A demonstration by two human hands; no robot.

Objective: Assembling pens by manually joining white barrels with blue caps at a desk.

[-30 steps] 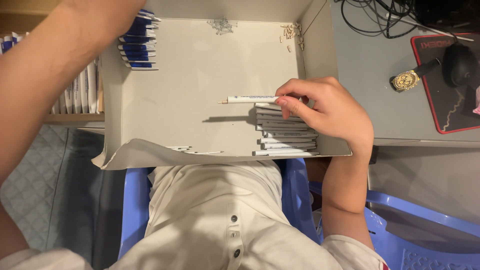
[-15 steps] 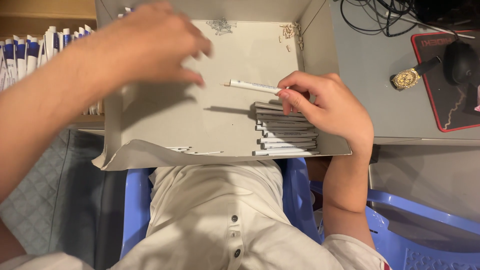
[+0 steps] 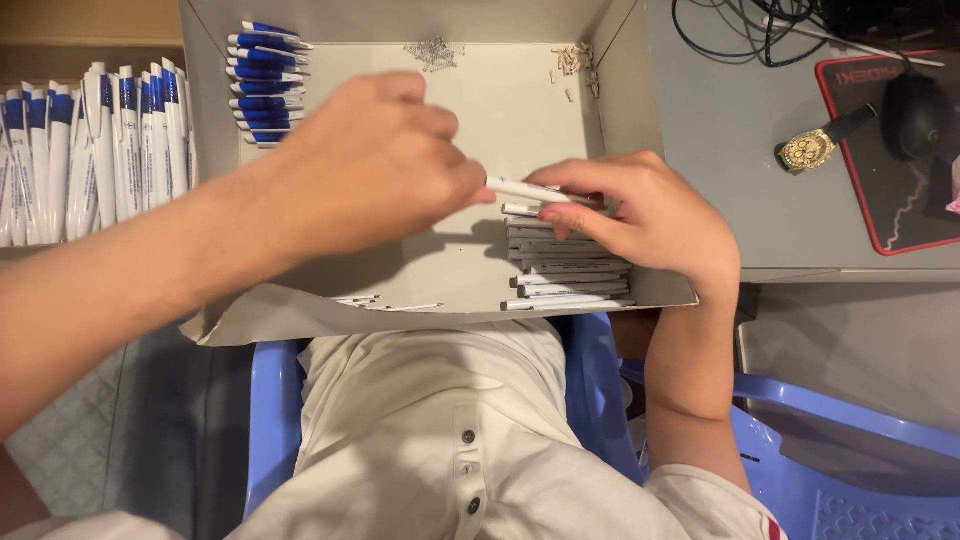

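Note:
A shallow grey cardboard tray [image 3: 500, 110] lies across my lap. My right hand [image 3: 640, 215] pinches a white pen barrel [image 3: 525, 190] above a row of white barrels [image 3: 565, 265] stacked along the tray's near right side. My left hand [image 3: 375, 165] has closed its fingers on the other end of that same barrel, so both hands hold it. A stack of blue-capped pens [image 3: 262, 85] lies in the tray's far left corner.
A box of upright white and blue pens [image 3: 95, 140] stands to the left. Small springs [image 3: 435, 52] and tiny parts [image 3: 572, 62] lie at the tray's far edge. On the desk at right are a gold wristwatch [image 3: 812, 148], a mouse [image 3: 912, 112] and cables. I sit on a blue plastic chair [image 3: 820, 470].
My left hand came from the far left of the tray across to the middle and took hold of the barrel's free end. My right hand kept the barrel over the stack.

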